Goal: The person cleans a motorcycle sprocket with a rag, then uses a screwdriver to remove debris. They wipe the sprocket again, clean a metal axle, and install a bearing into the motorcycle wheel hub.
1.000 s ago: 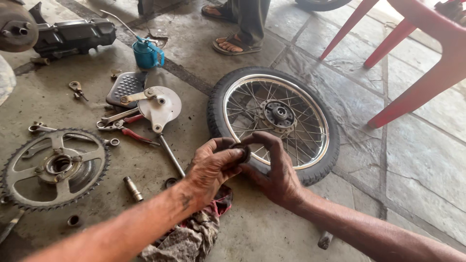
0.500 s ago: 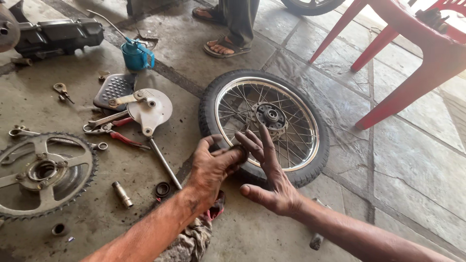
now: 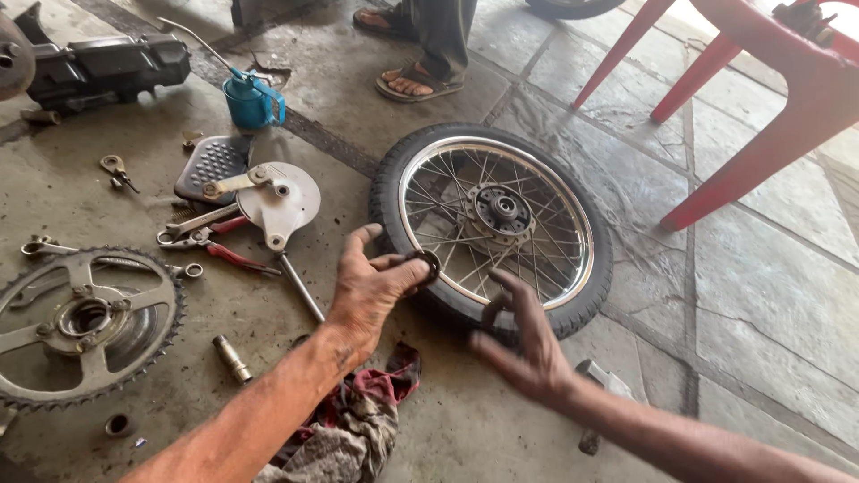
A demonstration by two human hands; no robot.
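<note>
My left hand (image 3: pixel 371 288) pinches a small dark ring (image 3: pixel 426 266) between thumb and fingers, right at the near edge of a spoked motorcycle wheel (image 3: pixel 386 201) lying flat on the stone floor. My right hand (image 3: pixel 528 344) hovers over the wheel's near tyre edge, blurred, fingers apart and holding nothing I can see. Both hands are grimy. The wheel's hub (image 3: pixel 501 208) faces up.
Left of the wheel lie a large toothed sprocket (image 3: pixel 85 322), a round brake plate (image 3: pixel 279 201), red-handled pliers (image 3: pixel 228 257), a thin rod (image 3: pixel 301 286) and a blue oil can (image 3: pixel 250 100). A rag (image 3: pixel 358 420) lies under my left forearm. A red chair (image 3: pixel 787 107) and another person's sandalled feet (image 3: pixel 416 82) stand behind.
The two hands, joined on the ring a second ago, have parted. My right hand let go and dropped to the lower right; my left keeps the ring.
</note>
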